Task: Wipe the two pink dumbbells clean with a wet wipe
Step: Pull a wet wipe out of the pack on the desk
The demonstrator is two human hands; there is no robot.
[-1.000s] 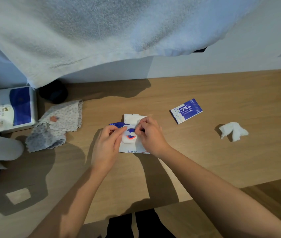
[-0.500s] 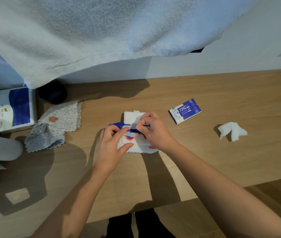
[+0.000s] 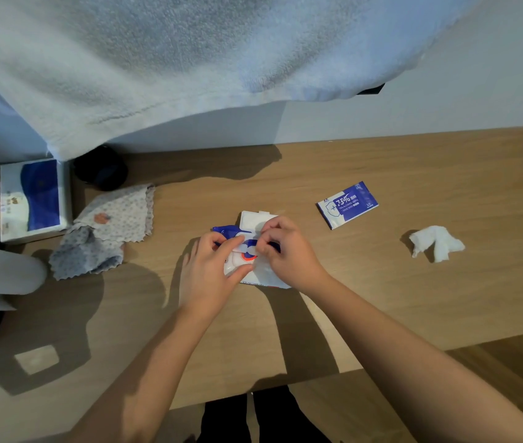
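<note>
Gripping the wipe pack (image 3: 265,277), flap (image 3: 253,219) pointing away, left hand (image 3: 209,271) steadies while right hand (image 3: 287,251) pinches it.

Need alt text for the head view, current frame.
Seen from above, a left hand holds a wipes pack on a wooden table while the right hand pinches at its opening. A blue sachet and a crumpled wipe lie to the right, a patterned cloth to the left; no dumbbells show.
</note>
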